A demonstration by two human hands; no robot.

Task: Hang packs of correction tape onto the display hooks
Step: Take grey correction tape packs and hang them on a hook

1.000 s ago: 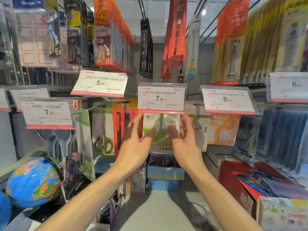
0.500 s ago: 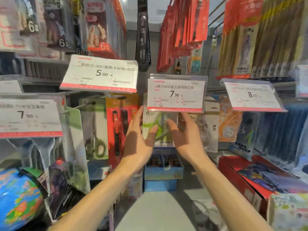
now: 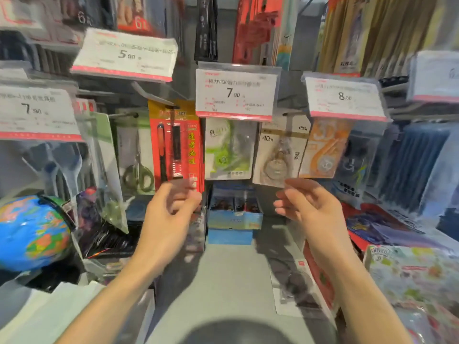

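Note:
A green correction tape pack (image 3: 228,148) hangs on its hook under the 7.90 price tag (image 3: 236,91), free of both hands. To its right hang a grey 40m pack (image 3: 278,155) and an orange pack (image 3: 325,150). My left hand (image 3: 171,209) hovers below and left of the green pack, fingers loosely curled, holding nothing. Below the grey pack my right hand (image 3: 308,207) is also empty, its fingers relaxed. Both hands are blurred by motion.
A red pen pack (image 3: 176,145) and scissors (image 3: 136,170) hang to the left. A globe (image 3: 32,232) sits at lower left. A blue box (image 3: 233,217) stands under the green pack. Loose packs (image 3: 298,286) lie on the shelf by a red box (image 3: 360,219).
Both hands have let go of the green pack and dropped back toward me. The pack now hangs on the hook by itself.

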